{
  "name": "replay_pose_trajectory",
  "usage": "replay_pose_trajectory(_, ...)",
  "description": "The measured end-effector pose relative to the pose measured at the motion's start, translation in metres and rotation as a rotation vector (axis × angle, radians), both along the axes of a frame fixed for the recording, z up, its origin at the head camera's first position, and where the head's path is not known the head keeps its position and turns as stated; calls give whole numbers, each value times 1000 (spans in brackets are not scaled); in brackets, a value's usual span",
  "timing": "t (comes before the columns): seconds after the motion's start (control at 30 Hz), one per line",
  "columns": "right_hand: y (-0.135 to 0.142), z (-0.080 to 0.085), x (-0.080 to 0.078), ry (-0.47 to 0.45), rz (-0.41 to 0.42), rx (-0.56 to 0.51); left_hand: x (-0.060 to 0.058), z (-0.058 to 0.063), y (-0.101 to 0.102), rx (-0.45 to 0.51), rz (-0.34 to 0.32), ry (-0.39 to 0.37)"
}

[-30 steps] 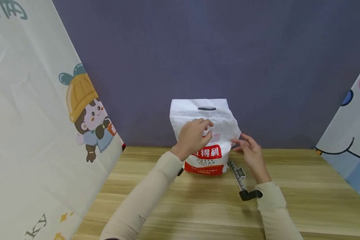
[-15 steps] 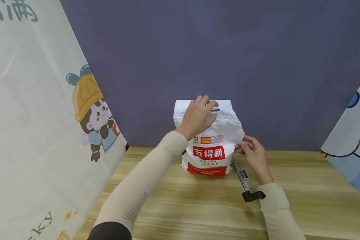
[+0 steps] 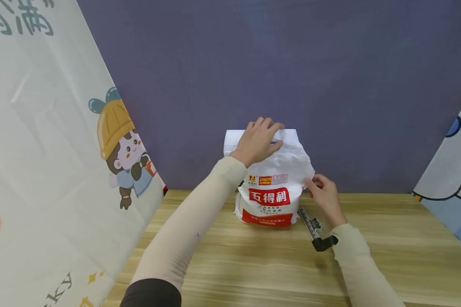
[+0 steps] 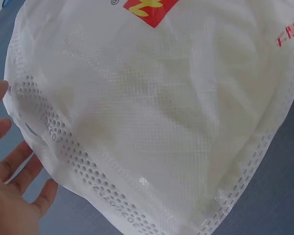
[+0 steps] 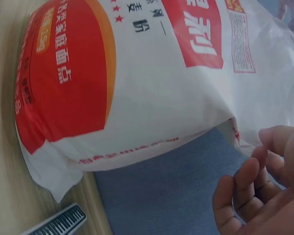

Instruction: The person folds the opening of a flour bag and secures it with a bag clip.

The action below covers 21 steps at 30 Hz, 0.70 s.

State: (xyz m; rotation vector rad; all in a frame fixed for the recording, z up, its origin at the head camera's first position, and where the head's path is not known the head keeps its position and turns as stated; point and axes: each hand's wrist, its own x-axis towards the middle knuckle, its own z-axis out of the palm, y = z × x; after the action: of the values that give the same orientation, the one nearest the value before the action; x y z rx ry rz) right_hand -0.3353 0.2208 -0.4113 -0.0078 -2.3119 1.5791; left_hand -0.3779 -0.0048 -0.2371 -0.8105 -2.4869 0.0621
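A white flour bag [image 3: 269,196] with red printed panels stands upright on the table, its flat top with the handle slot raised. My left hand [image 3: 256,143] is over that top, close by the slot. In the left wrist view the left hand's spread fingers [image 4: 44,196] meet the bag's dotted top edge. At the bag's right side my right hand [image 3: 326,198] pinches the side edge between thumb and fingertip. The right wrist view has this right hand [image 5: 264,186] at a fold of the bag, the other fingers loosely curled.
A slim striped bar [image 3: 310,224] with a black bent end piece [image 3: 324,244] lies on the wooden table [image 3: 253,264], just right of the bag. Behind stands a dark blue-grey backdrop [image 3: 199,85]. White cartoon-printed panels [image 3: 53,149] rise on both sides.
My left hand has moved up from the bag's front to its top edge. The right hand's thumb and fingertip have closed on the side edge. The view has shifted slightly.
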Motion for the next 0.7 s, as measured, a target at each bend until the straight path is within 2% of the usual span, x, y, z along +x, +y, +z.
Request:
replay_pose_trajectory(0.2, 4, 2, -5, -5, 14, 33, -4, 2, 2, -4, -1, -60)
replay_pose_trajectory(0.4, 7, 0, -9, 2, 33, 6, -9, 1, 8, -10, -3, -131)
replay_pose_trajectory(0.7, 3, 0, -11, -49, 58, -42, -16, 4, 9, 59, 10, -191)
